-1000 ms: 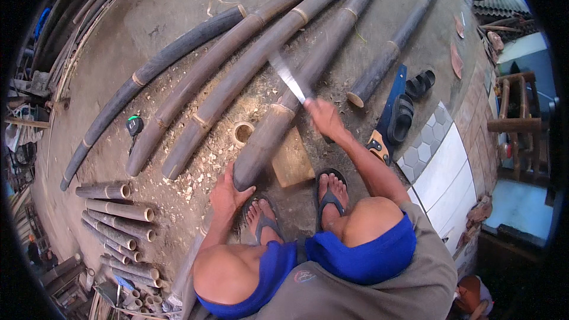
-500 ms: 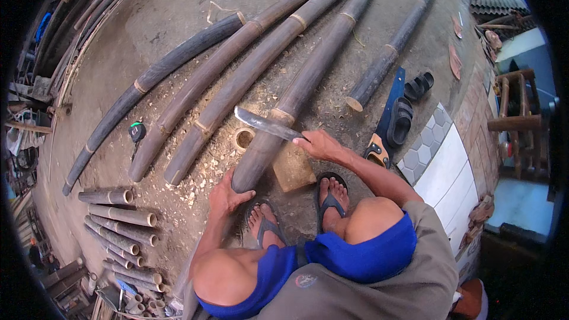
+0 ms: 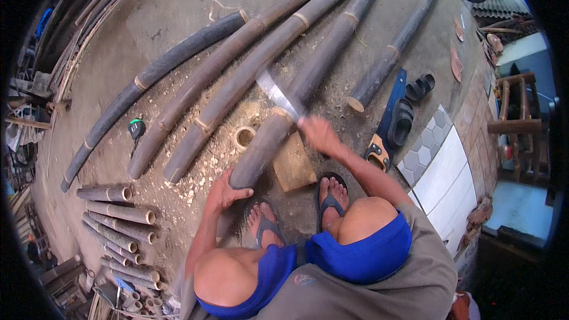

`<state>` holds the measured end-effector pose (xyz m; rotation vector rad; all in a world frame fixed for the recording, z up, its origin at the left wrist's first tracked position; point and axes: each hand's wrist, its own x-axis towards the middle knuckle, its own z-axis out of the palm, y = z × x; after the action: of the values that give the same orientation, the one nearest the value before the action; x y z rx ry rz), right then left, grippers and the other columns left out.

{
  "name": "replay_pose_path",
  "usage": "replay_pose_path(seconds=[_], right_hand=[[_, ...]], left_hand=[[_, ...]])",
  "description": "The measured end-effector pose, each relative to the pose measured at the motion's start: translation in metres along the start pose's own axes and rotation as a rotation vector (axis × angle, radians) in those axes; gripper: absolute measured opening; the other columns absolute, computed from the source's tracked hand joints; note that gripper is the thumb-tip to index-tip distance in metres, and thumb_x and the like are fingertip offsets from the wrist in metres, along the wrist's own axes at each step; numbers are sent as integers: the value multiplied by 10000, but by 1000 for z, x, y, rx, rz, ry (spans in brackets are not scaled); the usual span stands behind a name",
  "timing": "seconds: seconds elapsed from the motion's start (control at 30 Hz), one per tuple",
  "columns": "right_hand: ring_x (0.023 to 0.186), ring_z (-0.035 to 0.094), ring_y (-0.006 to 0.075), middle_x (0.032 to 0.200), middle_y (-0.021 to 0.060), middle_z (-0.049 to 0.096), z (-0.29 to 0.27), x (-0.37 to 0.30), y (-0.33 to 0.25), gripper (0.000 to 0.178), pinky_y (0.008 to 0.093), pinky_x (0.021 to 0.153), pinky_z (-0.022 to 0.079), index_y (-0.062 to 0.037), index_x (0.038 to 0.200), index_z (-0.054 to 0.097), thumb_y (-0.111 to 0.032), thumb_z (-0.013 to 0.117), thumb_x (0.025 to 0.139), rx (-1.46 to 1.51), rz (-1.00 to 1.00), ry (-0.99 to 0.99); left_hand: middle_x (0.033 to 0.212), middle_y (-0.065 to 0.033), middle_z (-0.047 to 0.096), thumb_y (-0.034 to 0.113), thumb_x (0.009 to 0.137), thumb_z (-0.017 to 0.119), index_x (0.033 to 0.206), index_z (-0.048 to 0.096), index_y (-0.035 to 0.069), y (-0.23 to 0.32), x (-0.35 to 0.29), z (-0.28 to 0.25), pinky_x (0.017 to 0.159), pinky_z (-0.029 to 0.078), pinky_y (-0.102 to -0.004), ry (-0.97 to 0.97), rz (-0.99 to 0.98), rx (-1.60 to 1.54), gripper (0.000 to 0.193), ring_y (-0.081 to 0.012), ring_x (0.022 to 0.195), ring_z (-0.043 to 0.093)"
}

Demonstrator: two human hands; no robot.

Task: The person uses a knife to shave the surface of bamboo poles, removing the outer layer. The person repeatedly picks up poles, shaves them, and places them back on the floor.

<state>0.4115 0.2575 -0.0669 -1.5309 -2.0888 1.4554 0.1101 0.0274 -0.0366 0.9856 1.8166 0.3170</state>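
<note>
My left hand (image 3: 224, 191) is wrapped round the near end of a thick dark bamboo pole (image 3: 256, 155), thumb across its end. The pole slants away to the far right, its near part by a wooden block (image 3: 294, 169). In my right hand (image 3: 320, 135) is a machete (image 3: 275, 91), its curved blade lying across the pole by a pale node ring. Motion blurs this hand a little, and the handle is hidden in the fist. Left of the pole, a short cut bamboo piece (image 3: 244, 137) shows its open end among shavings.
More long bamboo poles (image 3: 228, 98) lie to the left, and another pole (image 3: 388, 59) to the right. Short bamboo lengths (image 3: 121, 214) are grouped at lower left. A tape measure (image 3: 137, 128) rests between poles. A handsaw (image 3: 389, 121) and sandals (image 3: 403, 121) lie at right.
My right hand has moved away from me along the bamboo pole, and the machete blade has swung to a steeper angle, now at the node. My left hand stays nearly in place.
</note>
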Motion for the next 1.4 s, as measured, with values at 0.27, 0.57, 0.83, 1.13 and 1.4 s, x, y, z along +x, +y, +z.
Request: replay_pose_path(seconds=[0.27, 0.57, 0.83, 1.13, 1.4], right_hand=[[889, 682, 522, 915, 322, 687, 0, 0, 13, 602, 565, 765, 526, 12, 900, 662, -529, 474, 1083, -238, -216, 93], [783, 724, 404, 794, 253, 702, 3, 3, 12, 530, 487, 687, 546, 12, 925, 669, -479, 531, 1069, -499, -478, 237], [923, 707, 477, 974, 285, 726, -7, -7, -3, 590, 532, 764, 542, 14, 983, 678, -543, 502, 1069, -217, -98, 61], [658, 622, 170, 800, 30, 636, 6, -30, -3, 387, 355, 556, 499, -105, 1006, 678, -477, 592, 1069, 530, 336, 294], [577, 497, 159, 767, 26, 528, -37, -75, 51, 498, 322, 501, 428, -106, 945, 522, -585, 525, 1081, 681, 435, 274]], left_hand=[[1289, -176, 721, 420, 564, 954, 1526, 533, 39, 13, 3, -8, 1085, 488, -392, -125, -41, -196, 1117, -305, 1192, 678], [1289, -140, 722, 410, 563, 965, 1510, 551, 29, 5, 4, -12, 1085, 478, -382, -196, -32, -301, 1102, -273, 1184, 667], [1333, -151, 700, 451, 571, 972, 1515, 538, 22, 18, 6, -12, 1108, 461, -394, -189, -75, -268, 1124, -273, 1221, 652], [1253, -242, 719, 632, 696, 863, 1536, 480, 119, 35, 23, 11, 968, 539, -529, 154, 216, 174, 1056, -428, 1155, 695], [858, -199, 727, 467, 617, 885, 1277, 587, 78, 35, 22, 25, 727, 554, -524, 193, 319, 165, 822, -439, 855, 725]])
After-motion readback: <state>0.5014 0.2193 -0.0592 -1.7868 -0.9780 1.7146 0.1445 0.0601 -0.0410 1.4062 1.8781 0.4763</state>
